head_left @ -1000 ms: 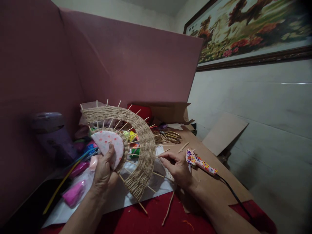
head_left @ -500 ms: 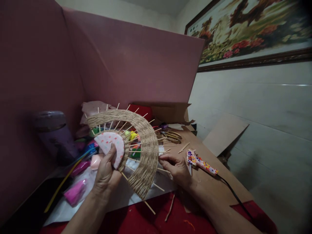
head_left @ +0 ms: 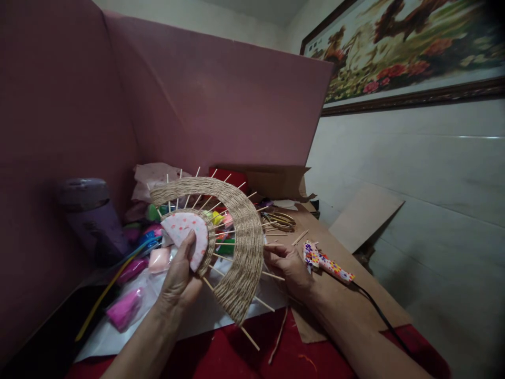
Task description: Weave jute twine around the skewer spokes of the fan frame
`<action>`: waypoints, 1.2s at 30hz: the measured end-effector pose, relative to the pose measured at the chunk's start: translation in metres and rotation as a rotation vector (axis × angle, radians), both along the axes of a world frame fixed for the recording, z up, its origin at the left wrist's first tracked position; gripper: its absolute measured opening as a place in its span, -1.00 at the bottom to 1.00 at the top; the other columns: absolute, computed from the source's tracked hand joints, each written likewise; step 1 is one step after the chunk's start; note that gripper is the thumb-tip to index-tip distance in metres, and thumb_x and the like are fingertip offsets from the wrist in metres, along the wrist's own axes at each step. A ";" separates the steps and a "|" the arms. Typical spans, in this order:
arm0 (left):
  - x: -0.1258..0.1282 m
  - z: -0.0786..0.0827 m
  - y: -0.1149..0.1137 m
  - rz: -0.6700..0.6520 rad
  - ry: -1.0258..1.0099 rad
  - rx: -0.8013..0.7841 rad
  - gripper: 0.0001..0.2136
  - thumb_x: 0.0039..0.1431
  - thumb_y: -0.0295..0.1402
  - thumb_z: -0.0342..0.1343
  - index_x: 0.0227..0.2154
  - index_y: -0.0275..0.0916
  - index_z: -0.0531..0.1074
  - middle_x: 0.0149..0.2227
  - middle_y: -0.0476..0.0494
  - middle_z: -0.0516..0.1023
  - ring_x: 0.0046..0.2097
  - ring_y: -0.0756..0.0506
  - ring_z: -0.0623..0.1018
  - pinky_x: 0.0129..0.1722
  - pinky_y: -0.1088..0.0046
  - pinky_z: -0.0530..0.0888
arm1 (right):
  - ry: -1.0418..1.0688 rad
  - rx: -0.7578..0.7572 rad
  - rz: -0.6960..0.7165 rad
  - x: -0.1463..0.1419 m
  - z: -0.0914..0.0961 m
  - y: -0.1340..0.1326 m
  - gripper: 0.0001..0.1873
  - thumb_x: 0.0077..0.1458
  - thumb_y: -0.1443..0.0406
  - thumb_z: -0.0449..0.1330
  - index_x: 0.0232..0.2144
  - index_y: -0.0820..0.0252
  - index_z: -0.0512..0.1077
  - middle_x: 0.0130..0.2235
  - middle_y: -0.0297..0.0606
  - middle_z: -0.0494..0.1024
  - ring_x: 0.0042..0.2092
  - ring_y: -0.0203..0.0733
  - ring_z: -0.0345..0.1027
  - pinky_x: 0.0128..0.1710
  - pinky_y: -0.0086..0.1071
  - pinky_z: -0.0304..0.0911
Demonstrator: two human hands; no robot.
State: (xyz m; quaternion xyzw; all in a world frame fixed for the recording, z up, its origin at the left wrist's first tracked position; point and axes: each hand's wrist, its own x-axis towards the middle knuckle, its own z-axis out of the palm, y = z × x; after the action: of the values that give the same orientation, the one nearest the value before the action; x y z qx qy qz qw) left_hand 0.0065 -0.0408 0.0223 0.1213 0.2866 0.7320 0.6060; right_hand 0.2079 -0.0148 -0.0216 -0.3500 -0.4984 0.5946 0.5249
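My left hand is closed on a half-round woven fan, with its thumb pressed on the white, red-spotted centre piece. Two bands of twisted straw-coloured cord run across thin wooden sticks, whose ends poke out past the outer band. At the fan's right edge, my right hand has its fingers bent and pinched by the protruding sticks. Its fingertips touch the rim there, partly hidden. Just right of that hand lies a flower-patterned glue gun with a black cord.
Bagged pink clay and other colourful packets lie at left, near a purple tumbler. Gold-handled scissors and loose sticks rest on the brown cardboard. Red cloth covers the front; a pink panel stands behind.
The fan and both hands have shifted slightly to the right in view, along with a small shift of the whole scene. My grip on the fan looks the same.
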 end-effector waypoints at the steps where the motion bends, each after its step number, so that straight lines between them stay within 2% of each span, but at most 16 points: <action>1: 0.002 0.001 0.000 -0.004 0.007 -0.012 -0.85 0.13 -0.46 0.02 -0.28 -0.34 0.45 -0.45 -0.12 0.59 -0.48 -0.03 0.56 -0.49 0.47 0.54 | 0.018 0.004 -0.002 0.000 0.000 0.000 -0.76 -0.25 0.17 0.37 -0.54 0.22 0.52 -0.62 -0.42 0.29 -0.59 -0.45 0.00 -0.60 -0.50 -0.06; 5: 0.008 0.008 0.004 -0.017 -0.016 -0.028 -0.84 0.16 -0.38 0.01 -0.28 -0.32 0.45 -0.51 -0.09 0.56 -0.56 0.00 0.52 -0.52 0.50 0.53 | 0.056 0.015 0.009 -0.001 -0.001 -0.003 -0.77 -0.24 0.17 0.37 -0.51 0.19 0.52 -0.58 -0.36 0.39 -0.57 -0.39 0.08 -0.59 -0.48 0.00; 10: 0.008 0.010 0.008 0.016 -0.036 0.001 -0.86 0.14 -0.41 0.05 -0.27 -0.29 0.45 -0.48 -0.07 0.58 -0.51 0.01 0.54 -0.37 0.47 0.55 | 0.102 -0.032 -0.020 -0.001 -0.001 -0.003 -0.79 -0.25 0.27 0.36 -0.45 0.20 0.53 -0.51 -0.35 0.46 -0.57 -0.43 0.11 -0.61 -0.52 -0.01; 14: 0.006 0.008 0.009 0.028 -0.041 0.047 -0.86 0.17 -0.43 0.00 -0.33 -0.30 0.46 -0.42 -0.10 0.59 -0.42 0.00 0.57 -0.26 0.43 0.54 | 0.150 -0.098 0.005 -0.001 0.001 -0.003 -0.79 -0.30 0.36 0.36 -0.47 0.22 0.52 -0.55 -0.39 0.42 -0.58 -0.46 0.09 -0.63 -0.55 -0.02; 18: 0.005 0.007 0.010 0.063 -0.054 0.099 -0.86 0.17 -0.43 0.00 -0.37 -0.28 0.47 -0.40 -0.07 0.59 -0.38 0.01 0.57 -0.21 0.42 0.53 | 0.187 -0.175 0.095 -0.001 0.006 -0.007 -0.86 -0.24 0.32 0.34 -0.50 0.23 0.53 -0.56 -0.39 0.41 -0.57 -0.45 0.13 -0.60 -0.55 0.03; 20: 0.004 0.007 0.011 0.067 -0.053 0.124 -0.87 0.17 -0.44 0.01 -0.37 -0.27 0.46 -0.41 -0.06 0.59 -0.38 0.00 0.57 -0.20 0.41 0.53 | 0.155 -0.195 0.078 -0.001 0.007 -0.008 -0.86 -0.22 0.31 0.33 -0.48 0.23 0.54 -0.52 -0.35 0.46 -0.53 -0.42 0.20 -0.57 -0.53 0.07; 22: 0.002 0.005 0.011 0.058 -0.049 0.144 -0.87 0.17 -0.47 0.00 -0.37 -0.28 0.46 -0.40 -0.07 0.59 -0.36 0.00 0.57 -0.20 0.42 0.53 | 0.073 -0.138 -0.007 0.000 0.005 -0.007 -0.87 -0.22 0.29 0.33 -0.50 0.22 0.55 -0.48 -0.32 0.49 -0.48 -0.38 0.25 -0.52 -0.52 0.10; 27: -0.001 0.000 0.011 0.052 -0.041 0.130 -0.84 0.14 -0.59 -0.01 -0.38 -0.29 0.45 -0.42 -0.05 0.57 -0.36 0.02 0.56 -0.24 0.48 0.54 | -0.230 0.160 -0.144 -0.001 0.000 -0.006 -0.86 -0.09 0.23 0.26 -0.51 0.19 0.56 -0.48 -0.29 0.52 -0.43 -0.29 0.28 -0.41 -0.43 0.16; 32: 0.002 -0.001 0.010 0.058 -0.038 0.129 -0.80 0.12 -0.63 -0.03 -0.35 -0.27 0.46 -0.42 -0.03 0.57 -0.36 0.04 0.56 -0.22 0.52 0.53 | -0.427 0.396 -0.296 -0.004 -0.001 -0.013 -0.87 0.01 0.27 0.19 -0.46 0.17 0.52 -0.43 -0.27 0.54 -0.37 -0.21 0.36 -0.34 -0.38 0.22; 36: 0.005 0.001 0.009 0.057 -0.074 0.147 -0.78 0.13 -0.64 -0.04 -0.31 -0.28 0.46 -0.43 -0.03 0.57 -0.36 0.04 0.56 -0.20 0.50 0.52 | -0.556 0.558 -0.376 -0.001 -0.001 -0.019 -0.86 0.06 0.27 0.14 -0.44 0.19 0.47 -0.47 -0.29 0.49 -0.42 -0.24 0.33 -0.40 -0.42 0.20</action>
State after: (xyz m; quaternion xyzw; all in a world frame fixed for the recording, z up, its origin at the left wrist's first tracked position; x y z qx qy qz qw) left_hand 0.0115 -0.0323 0.0235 0.1302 0.2129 0.7719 0.5847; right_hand 0.2066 -0.0343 -0.0226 -0.4265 -0.6899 0.2143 0.5443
